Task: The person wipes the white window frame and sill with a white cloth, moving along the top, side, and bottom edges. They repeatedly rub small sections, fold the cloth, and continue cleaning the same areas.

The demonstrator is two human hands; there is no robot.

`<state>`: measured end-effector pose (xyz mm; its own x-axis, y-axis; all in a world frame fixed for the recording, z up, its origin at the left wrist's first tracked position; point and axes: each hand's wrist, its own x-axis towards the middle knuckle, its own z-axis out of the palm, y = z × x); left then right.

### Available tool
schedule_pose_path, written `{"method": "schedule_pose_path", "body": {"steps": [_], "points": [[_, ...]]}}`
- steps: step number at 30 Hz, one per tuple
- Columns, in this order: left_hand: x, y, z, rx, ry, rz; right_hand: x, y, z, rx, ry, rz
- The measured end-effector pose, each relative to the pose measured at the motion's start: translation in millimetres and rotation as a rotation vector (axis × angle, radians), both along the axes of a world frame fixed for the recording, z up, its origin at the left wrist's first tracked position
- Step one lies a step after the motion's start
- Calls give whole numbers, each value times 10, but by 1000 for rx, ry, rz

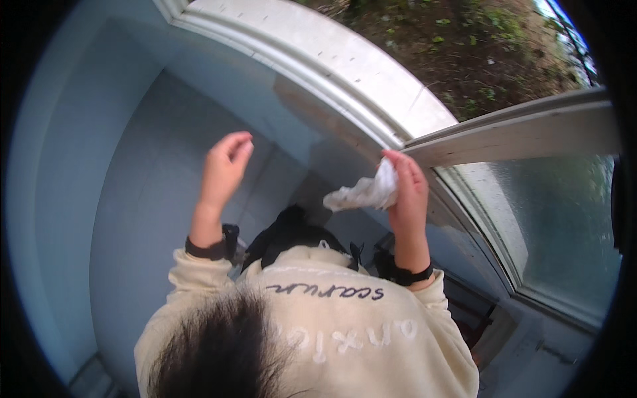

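My right hand (409,181) grips a crumpled white cloth or tissue (366,191), whose loose end hangs out to the left. Its fingertips are close to the corner where the window sash (517,129) meets the white window frame (343,109); whether they touch is unclear. Out to the left, my left hand (226,161) is raised over the grey floor with its fingers loosely curled. A narrow gap shows between its thumb and fingers, and I see nothing held there.
The pale window sill (318,49) curves across the top, with soil and plants (463,59) outside. A wet-looking glass pane (567,224) fills the right side. Blue-grey wall (74,149) rises at left. Behind my right arm, dark items (465,308) stand low down.
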<state>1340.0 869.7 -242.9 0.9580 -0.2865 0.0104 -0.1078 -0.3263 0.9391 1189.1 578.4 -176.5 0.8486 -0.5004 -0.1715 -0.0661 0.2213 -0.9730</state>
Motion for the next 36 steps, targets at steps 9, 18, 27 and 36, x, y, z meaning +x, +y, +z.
{"method": "schedule_pose_path", "body": {"steps": [9,18,27,36], "points": [[-564,481,355,-152,377,66,66,113,-206,458,-226,140],[-755,-534,712,-532,763,-323,310,639,-15,584,-328,214],[374,-553,534,-741,858,-446,1113,1235,-222,234,-214,63],[1882,-37,348,-601,1016,-691,2145,1657,-170,-363,-57,-53]]}}
